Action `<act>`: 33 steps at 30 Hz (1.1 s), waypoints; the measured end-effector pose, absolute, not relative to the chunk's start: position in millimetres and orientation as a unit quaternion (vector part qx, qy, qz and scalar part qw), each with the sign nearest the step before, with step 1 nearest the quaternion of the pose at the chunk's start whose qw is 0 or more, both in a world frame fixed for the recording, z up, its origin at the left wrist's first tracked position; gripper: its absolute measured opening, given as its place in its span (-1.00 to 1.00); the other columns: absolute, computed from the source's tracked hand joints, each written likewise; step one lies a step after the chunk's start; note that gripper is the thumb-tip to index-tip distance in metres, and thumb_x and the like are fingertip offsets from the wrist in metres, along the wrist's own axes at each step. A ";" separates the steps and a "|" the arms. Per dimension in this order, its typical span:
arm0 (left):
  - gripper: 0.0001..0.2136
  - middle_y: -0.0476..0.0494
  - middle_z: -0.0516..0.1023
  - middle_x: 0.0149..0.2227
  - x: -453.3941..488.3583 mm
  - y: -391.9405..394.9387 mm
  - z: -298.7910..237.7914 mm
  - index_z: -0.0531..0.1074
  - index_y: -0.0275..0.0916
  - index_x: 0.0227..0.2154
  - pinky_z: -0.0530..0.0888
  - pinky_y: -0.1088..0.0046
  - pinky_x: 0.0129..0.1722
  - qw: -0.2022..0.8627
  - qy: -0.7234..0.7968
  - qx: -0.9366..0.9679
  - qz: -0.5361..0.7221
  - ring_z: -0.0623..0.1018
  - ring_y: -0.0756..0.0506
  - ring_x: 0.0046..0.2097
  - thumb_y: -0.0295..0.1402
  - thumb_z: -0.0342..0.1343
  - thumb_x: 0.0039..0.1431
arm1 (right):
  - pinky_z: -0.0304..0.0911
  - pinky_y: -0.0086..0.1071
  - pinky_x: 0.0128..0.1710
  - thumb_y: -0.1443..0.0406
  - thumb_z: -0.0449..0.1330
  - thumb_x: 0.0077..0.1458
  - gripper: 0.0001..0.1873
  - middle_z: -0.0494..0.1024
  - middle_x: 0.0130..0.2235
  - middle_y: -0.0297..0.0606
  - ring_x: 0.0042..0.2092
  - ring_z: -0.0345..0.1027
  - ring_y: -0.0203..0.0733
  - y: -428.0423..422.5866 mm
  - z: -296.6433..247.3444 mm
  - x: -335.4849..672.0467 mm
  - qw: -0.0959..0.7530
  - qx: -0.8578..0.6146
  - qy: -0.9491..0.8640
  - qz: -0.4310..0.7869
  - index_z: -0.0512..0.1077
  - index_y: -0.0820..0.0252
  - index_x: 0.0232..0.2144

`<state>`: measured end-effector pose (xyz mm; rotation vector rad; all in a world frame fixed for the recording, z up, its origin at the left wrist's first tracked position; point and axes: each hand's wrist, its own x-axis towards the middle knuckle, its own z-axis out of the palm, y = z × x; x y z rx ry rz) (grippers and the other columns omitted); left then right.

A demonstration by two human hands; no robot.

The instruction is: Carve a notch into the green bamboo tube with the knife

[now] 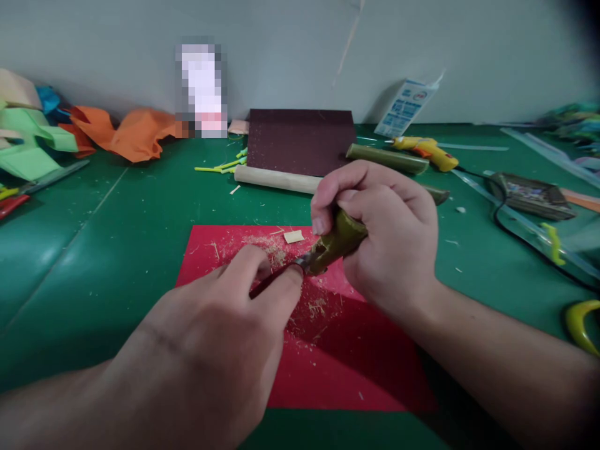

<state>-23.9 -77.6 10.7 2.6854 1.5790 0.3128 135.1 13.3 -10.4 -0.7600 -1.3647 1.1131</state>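
Observation:
My right hand [389,231] is closed around a short piece of green bamboo [344,240], its cut end tilted down to the left. In my left hand [234,319] is a red-handled tool [273,279]; its small metal end meets the bamboo's notched edge. Most of the handle is hidden by my fingers, so its exact kind is unclear. Beneath both hands lies a red sheet [337,375], scattered with pale shavings [316,307] and a small pale chip [294,236].
Behind the hands are a pale round stick [276,179], a dark brown board [300,140] and a bamboo half [389,159]. A yellow glue gun [426,151] lies back right, its black cord [529,240] running forward. Orange paper [134,134] and red-handled scissors [14,205] occupy the left.

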 end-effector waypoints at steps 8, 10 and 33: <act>-0.63 -0.21 0.59 -0.21 -22.3 -72.3 8.5 0.48 -0.04 -0.06 0.56 0.32 -0.41 0.118 0.530 0.829 0.134 0.61 -0.22 -0.30 -0.41 -0.01 0.08 | 0.06 -0.38 -0.59 0.34 0.15 0.13 -0.80 0.33 -0.63 -0.40 -0.60 0.16 -0.33 13.5 -6.9 132.7 0.580 -0.310 -0.580 0.480 0.41 0.10 -0.54; -0.63 -0.18 0.61 -0.26 -22.9 -71.3 8.4 0.48 -0.02 -0.05 0.57 0.31 -0.39 0.143 0.534 0.821 0.142 0.61 -0.22 -0.31 -0.40 -0.01 0.09 | 0.04 -0.39 -0.59 0.32 0.14 0.15 -0.78 0.31 -0.64 -0.41 -0.61 0.13 -0.34 14.4 -8.2 132.9 0.576 -0.302 -0.584 0.486 0.40 0.11 -0.55; -0.62 -0.15 0.58 -0.28 -20.4 -69.2 7.7 0.41 -0.17 0.05 0.57 0.36 -0.27 0.068 0.525 0.843 0.092 0.60 -0.12 -0.29 -0.43 -0.07 0.19 | -0.01 -0.41 -0.64 0.48 0.08 0.05 -0.73 0.23 -0.72 -0.45 -0.66 0.08 -0.36 15.4 -6.4 128.6 0.593 -0.296 -0.567 0.489 0.38 0.15 -0.63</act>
